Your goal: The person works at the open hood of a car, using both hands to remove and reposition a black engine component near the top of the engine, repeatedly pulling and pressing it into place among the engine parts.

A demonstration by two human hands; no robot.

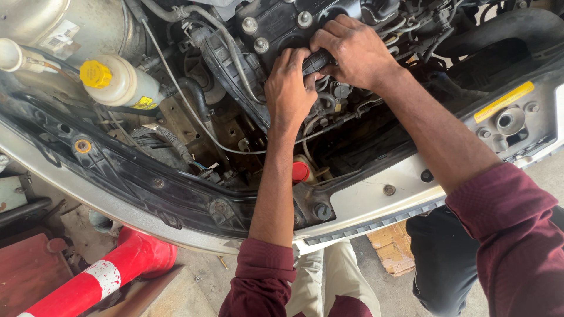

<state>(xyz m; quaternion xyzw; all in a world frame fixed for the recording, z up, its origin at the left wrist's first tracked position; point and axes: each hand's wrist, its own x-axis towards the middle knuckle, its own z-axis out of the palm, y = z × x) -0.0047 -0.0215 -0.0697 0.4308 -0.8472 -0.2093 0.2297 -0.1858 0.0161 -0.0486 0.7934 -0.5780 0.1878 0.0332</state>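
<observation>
Leaning over the front panel [376,194], you have both hands deep in the engine bay: left hand [289,88] and right hand [352,50] closed together on a black hose [317,60]. Risk: slipping grip, knuckles striking surrounding cables [194,111].

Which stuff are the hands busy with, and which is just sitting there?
In use: left hand and right hand gripping a black engine part.

Lying about: yellow-capped reservoir, red cap, red and white post, cardboard scrap.
</observation>
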